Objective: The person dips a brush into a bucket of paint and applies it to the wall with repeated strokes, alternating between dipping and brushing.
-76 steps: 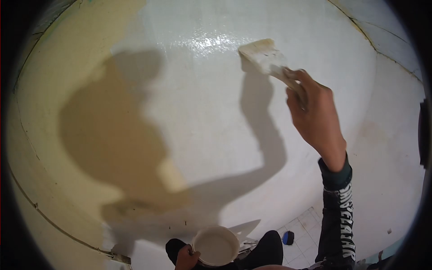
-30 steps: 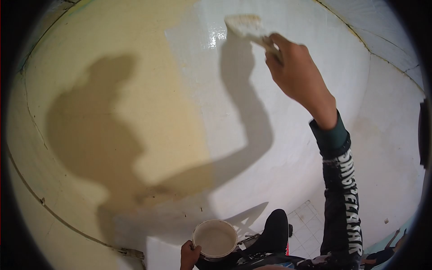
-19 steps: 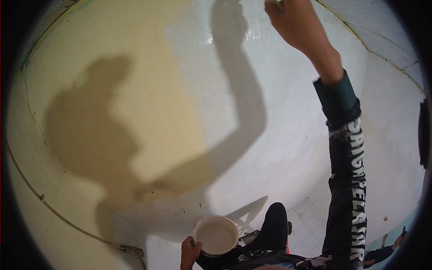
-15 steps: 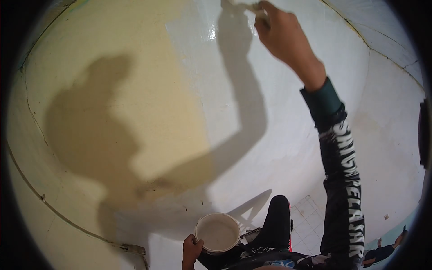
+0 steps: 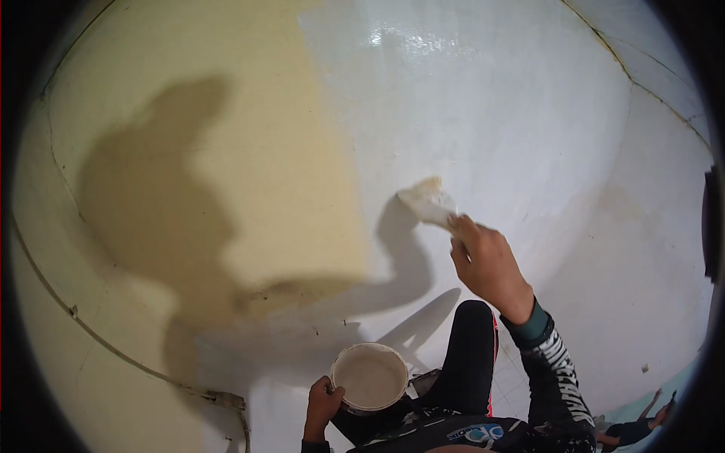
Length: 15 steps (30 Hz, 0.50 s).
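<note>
My right hand is closed round the handle of a paintbrush, whose bristles lie close over the white-painted part of the wall. To the left, the wall is still a plain yellow, with a ragged border between the two colours. Low in the view, my left hand grips the rim of a round paint bucket, thumb over the edge. Pale paint shows inside the bucket, which is beside my bent leg.
Shadows of my head and arm fall across the wall. A cable or pipe runs along the lower left. At the far lower right another person is partly in view. Pale floor tiles show beside my leg.
My right hand has come down the wall with the paintbrush, from the top edge to mid-height. My left hand keeps its hold on the bucket, nearly in place.
</note>
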Motion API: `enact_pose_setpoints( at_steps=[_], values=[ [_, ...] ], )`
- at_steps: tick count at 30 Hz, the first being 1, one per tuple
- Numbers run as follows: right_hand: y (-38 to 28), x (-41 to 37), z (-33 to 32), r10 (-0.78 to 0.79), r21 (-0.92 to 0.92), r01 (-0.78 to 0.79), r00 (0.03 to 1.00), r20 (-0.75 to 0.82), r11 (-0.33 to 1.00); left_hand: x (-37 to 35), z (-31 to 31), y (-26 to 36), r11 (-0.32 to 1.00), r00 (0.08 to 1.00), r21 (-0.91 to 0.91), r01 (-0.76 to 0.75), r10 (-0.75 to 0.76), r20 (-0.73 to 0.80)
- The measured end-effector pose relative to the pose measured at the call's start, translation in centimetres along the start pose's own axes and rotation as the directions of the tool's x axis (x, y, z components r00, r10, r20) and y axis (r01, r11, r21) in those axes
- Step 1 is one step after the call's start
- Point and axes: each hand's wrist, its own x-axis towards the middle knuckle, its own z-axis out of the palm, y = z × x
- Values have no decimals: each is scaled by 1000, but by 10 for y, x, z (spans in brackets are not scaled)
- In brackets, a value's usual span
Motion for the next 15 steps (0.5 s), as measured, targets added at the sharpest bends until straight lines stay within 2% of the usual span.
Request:
enact_pose_setpoints(
  at_steps=[1, 2, 3, 4, 5, 6, 8, 9, 11, 12, 13, 14, 15],
  values=[
    [-6, -5, -6, -13, 8, 13, 1000, 5, 1000, -6, 0, 9, 999, 999, -34, 39, -38, 14],
    [-17, -11, -17, 98, 106, -115, 983, 154, 988, -2, 0, -3, 998, 999, -40, 47, -47, 4],
    [-23, -21, -22, 189, 180, -255, 929, 318, 950, 5, 1, -28, 1000, 999, 13, -18, 19, -26],
    [-24, -30, -20, 178, 185, -250, 926, 333, 951, 4, 1, -36, 994, 995, 67, -84, 87, -53],
    [-23, -40, -17, 180, 259, -318, 877, 446, 912, -1, 1, -45, 996, 995, 54, -73, 76, -64],
    [-21, -49, -13, 165, 319, -388, 819, 550, 865, -9, 1, -38, 998, 995, 20, -57, 58, -79],
    [-9, -72, 8, 33, 470, -399, 789, 613, 788, -27, -1, 6, 998, 997, -62, 8, -13, -79],
    [-4, -83, 17, -22, 520, -427, 757, 653, 740, -24, 3, -6, 997, 996, -82, -1, -6, -94],
    [-7, -99, 32, -52, 498, -508, 662, 748, 703, -14, 7, -40, 980, 967, 91, -174, 188, -174],
    [-5, -113, 47, -81, 505, -501, 649, 757, 703, -23, 8, -24, 996, 979, 16, -82, 84, -185],
    [-3, -122, 60, -108, 511, -492, 638, 763, 704, -25, 7, -12, 994, 974, 7, -105, 105, -202],
    [-6, -121, 64, -146, 491, -529, 564, 813, 692, -30, 6, -4, 998, 978, 10, -69, 70, -195],
    [-6, -125, 71, -178, 505, -514, 557, 811, 693, -34, 5, 1, 999, 982, 17, -28, 31, -186]
  ],
)
